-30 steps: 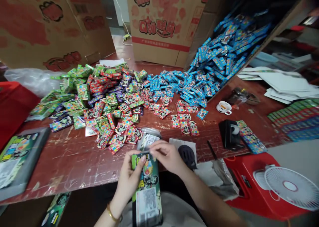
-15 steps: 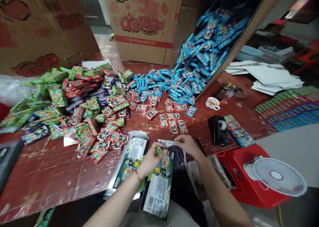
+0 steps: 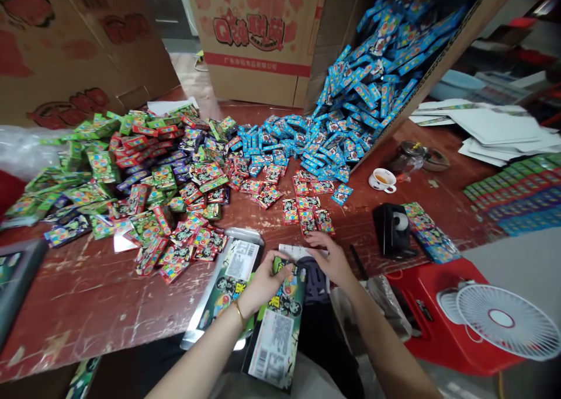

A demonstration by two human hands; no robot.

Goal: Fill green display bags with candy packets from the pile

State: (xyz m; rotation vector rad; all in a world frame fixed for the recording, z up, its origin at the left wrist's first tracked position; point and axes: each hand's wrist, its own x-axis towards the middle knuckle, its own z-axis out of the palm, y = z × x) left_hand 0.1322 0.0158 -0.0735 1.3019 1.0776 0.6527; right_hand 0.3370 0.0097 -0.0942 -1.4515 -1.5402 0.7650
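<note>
My left hand [image 3: 263, 282] grips the top end of a green printed box [image 3: 280, 323] that slants down toward my lap. My right hand [image 3: 329, 260] rests palm down at the table's front edge, its fingers stretched toward a white paper slip [image 3: 302, 250] and a dark round piece [image 3: 316, 279] beside the box. A second flattened green box [image 3: 232, 282] lies on the table under my left wrist. Three small red candy packs [image 3: 309, 215] lie just beyond my right hand.
The red worn table [image 3: 109, 305] bears heaps of green and red packs [image 3: 144, 177] and blue packs [image 3: 350, 113] spilling from a tipped carton [image 3: 451, 42]. A black tape dispenser [image 3: 393, 229], a cup [image 3: 382, 180], a red stool [image 3: 433, 311] and a white fan [image 3: 504, 320] sit at right.
The box and both hands shifted right and onto the table edge. My right hand left the box's top and flattened near the white slip; a second flat box now lies exposed.
</note>
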